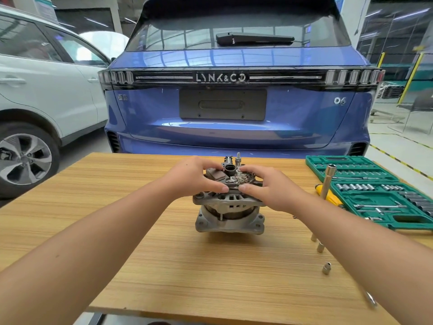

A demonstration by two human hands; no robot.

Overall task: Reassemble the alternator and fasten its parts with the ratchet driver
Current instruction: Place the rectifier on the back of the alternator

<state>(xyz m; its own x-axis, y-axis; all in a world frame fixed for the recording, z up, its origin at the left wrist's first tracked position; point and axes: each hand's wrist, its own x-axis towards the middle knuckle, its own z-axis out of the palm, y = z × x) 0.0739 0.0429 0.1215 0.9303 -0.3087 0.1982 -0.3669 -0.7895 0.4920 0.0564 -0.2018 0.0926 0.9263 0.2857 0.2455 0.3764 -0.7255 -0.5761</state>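
Note:
The grey alternator point(228, 213) stands upright in the middle of the wooden table point(145, 231). A dark rectifier plate point(230, 178) lies on its top, with a threaded stud sticking up at the back. My left hand point(195, 175) grips the plate's left side, thumb at the front and fingers over the top. On the plate's right side is my right hand point(266, 186), gripping it the same way. The yellow-handled ratchet driver point(328, 192) with a long socket lies to the right, beside the tool case.
An open green socket-set case point(375, 191) sits at the table's right edge. Loose sockets and bolts point(326, 268) lie on the table near my right forearm. A blue car point(234, 102) stands just behind the table, a white car point(46, 90) to the left.

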